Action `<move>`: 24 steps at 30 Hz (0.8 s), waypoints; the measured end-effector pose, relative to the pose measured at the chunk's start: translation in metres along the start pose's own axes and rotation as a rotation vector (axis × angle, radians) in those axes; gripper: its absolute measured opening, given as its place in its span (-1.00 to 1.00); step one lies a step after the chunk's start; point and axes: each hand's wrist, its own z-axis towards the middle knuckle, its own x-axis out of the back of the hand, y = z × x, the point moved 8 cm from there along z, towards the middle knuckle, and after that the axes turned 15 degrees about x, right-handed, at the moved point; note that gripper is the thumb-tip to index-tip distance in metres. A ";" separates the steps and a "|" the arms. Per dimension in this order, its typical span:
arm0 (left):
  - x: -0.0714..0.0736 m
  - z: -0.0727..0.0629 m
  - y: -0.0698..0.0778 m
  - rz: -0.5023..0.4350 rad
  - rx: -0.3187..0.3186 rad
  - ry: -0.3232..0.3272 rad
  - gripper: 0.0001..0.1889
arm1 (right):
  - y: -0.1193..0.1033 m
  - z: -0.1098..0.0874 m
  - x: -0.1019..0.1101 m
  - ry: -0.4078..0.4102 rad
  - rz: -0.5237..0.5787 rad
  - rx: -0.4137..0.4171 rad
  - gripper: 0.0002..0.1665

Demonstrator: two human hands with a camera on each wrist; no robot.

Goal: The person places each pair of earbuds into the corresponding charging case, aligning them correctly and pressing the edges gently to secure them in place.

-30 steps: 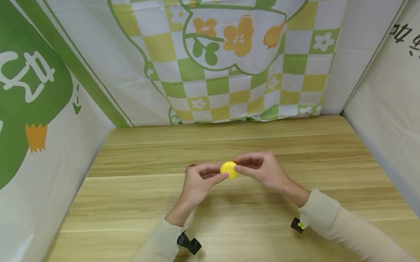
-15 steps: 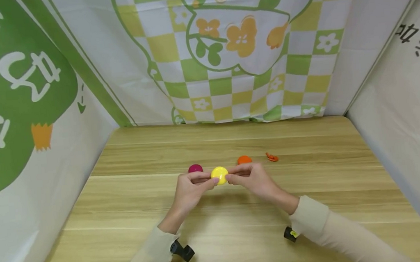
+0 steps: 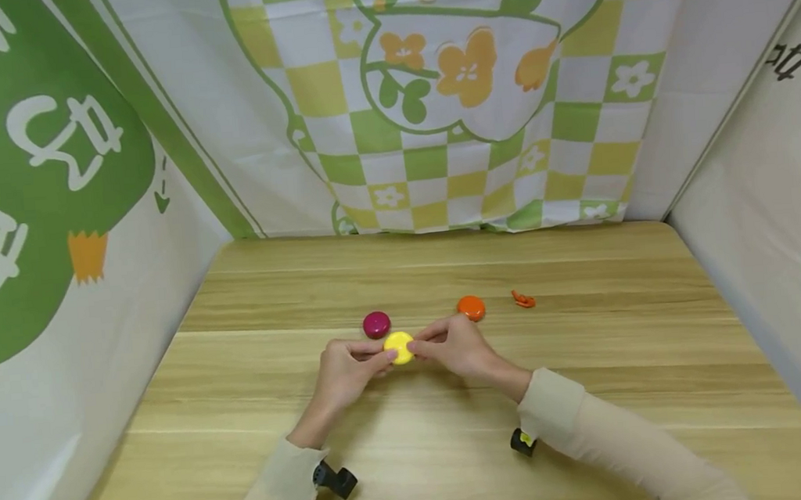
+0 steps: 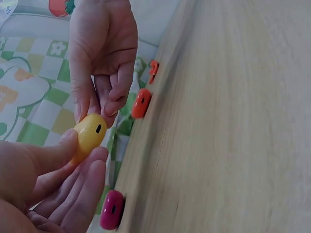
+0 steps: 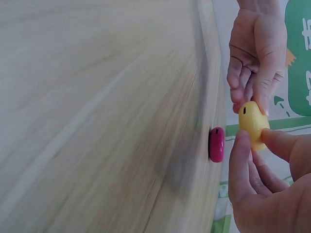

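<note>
In the head view, a glossy yellow round case (image 3: pixel 399 348) is held between both hands above the table. My left hand (image 3: pixel 346 372) pinches its left side with thumb and fingers. The right hand (image 3: pixel 458 347) pinches its right side. A small dark slot shows in the rim of the yellow case (image 4: pixel 91 133) in the left wrist view. Just behind the hands, a magenta round case (image 3: pixel 376 325) of similar shape lies on the table. An orange round case (image 3: pixel 472 308) lies beyond my right fingers, with a small slot like the others.
A small orange curved piece (image 3: pixel 524 299) lies right of the orange case. The wooden table (image 3: pixel 446 466) reaches back to a patterned cloth (image 3: pixel 429 161). Printed cloth panels stand at both sides. A black wrist camera (image 3: pixel 335 479) hangs beneath the left sleeve.
Both hands have moved left and nearer to the body with the yellow case, which has turned its flat face up. The magenta and orange cases and the orange piece have come into view.
</note>
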 end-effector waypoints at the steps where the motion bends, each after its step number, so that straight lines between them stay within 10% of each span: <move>1: 0.001 0.001 0.000 0.020 0.001 0.012 -0.79 | 0.002 0.002 -0.002 0.001 0.002 -0.014 -0.75; 24: 0.008 0.020 0.001 0.393 -0.002 0.114 -0.84 | 0.023 0.024 -0.024 -0.025 0.016 -0.236 -0.83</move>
